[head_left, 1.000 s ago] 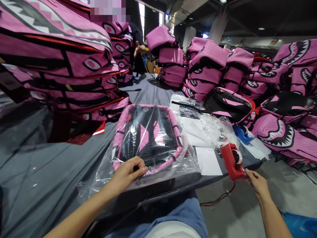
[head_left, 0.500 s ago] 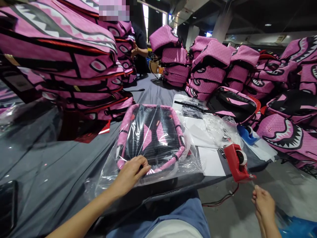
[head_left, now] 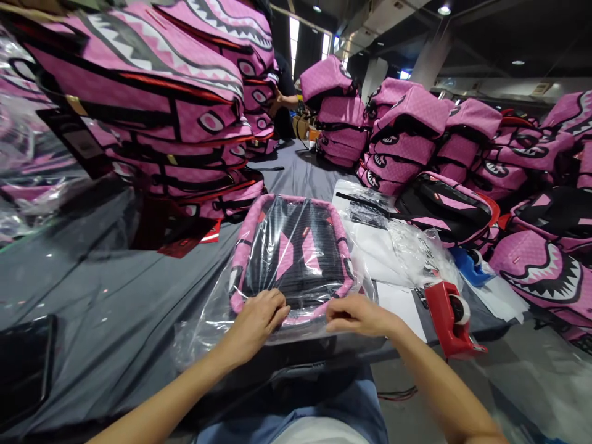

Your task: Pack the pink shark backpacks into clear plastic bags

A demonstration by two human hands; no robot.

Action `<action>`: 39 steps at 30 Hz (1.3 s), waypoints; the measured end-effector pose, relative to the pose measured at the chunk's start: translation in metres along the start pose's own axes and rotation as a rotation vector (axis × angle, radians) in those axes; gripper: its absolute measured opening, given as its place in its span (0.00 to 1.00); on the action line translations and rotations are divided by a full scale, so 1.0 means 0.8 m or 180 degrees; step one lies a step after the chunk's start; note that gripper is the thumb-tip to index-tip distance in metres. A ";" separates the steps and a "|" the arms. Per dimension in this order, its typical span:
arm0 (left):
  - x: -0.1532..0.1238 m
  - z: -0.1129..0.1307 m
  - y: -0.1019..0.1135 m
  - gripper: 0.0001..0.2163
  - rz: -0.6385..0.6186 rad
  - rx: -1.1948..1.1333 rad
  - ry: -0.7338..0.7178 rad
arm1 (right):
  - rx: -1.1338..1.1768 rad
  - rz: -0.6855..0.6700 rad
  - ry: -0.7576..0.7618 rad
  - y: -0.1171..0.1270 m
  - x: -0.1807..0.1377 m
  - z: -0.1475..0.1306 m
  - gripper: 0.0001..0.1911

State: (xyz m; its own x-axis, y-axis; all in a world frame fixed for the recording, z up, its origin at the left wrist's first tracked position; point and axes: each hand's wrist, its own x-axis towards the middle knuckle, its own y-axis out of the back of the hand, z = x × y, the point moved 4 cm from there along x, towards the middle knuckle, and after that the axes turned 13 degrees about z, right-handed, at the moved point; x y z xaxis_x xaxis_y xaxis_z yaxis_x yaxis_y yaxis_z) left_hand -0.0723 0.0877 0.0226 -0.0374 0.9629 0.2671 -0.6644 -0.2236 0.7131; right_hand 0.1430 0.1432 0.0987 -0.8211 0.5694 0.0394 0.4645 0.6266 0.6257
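Note:
A pink and black backpack (head_left: 296, 259) lies flat inside a clear plastic bag (head_left: 208, 324) in front of me, its back panel with straps facing up. My left hand (head_left: 259, 317) is closed on the plastic at the near left part of the backpack. My right hand (head_left: 358, 314) hovers over the near right corner, its fingers pinched together. The strip of clear tape they drew is too thin to make out now. The red tape dispenser (head_left: 446, 320) with a white roll stands at the table's edge, right of my right hand.
Pink shark-mouth backpacks (head_left: 185, 80) are stacked on the left, with more stacks (head_left: 407, 123) at the back right. White paper (head_left: 402, 302), crumpled plastic (head_left: 416, 246) and a blue tape dispenser (head_left: 472, 265) lie on the right. A phone (head_left: 28, 351) rests at the left. Another person's arm (head_left: 287, 98) shows behind the stack.
My right hand has moved left from the tape dispenser, where it was pulling out tape, to the bagged backpack's near edge. My left hand stays on the bag. The view has shifted slightly.

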 end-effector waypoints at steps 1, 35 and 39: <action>0.000 0.001 0.000 0.15 -0.0006 0.0015 0.0003 | -0.0472 -0.0209 0.0079 0.000 0.022 0.000 0.15; -0.036 -0.075 0.078 0.20 0.0464 0.0565 -0.0212 | -0.0470 0.3993 -0.1319 0.063 -0.179 0.105 0.28; -0.042 -0.068 0.086 0.21 0.0224 0.0541 -0.0353 | -0.2439 0.4316 -0.2539 0.132 -0.333 0.154 0.37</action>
State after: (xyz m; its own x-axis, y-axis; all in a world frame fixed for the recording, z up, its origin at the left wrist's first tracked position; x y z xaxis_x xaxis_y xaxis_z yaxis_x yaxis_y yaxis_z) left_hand -0.1574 0.0484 0.0274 0.0095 0.9237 0.3831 -0.5274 -0.3209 0.7867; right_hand 0.4514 0.1234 0.0583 0.4404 0.6785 0.5879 0.1832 -0.7090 0.6810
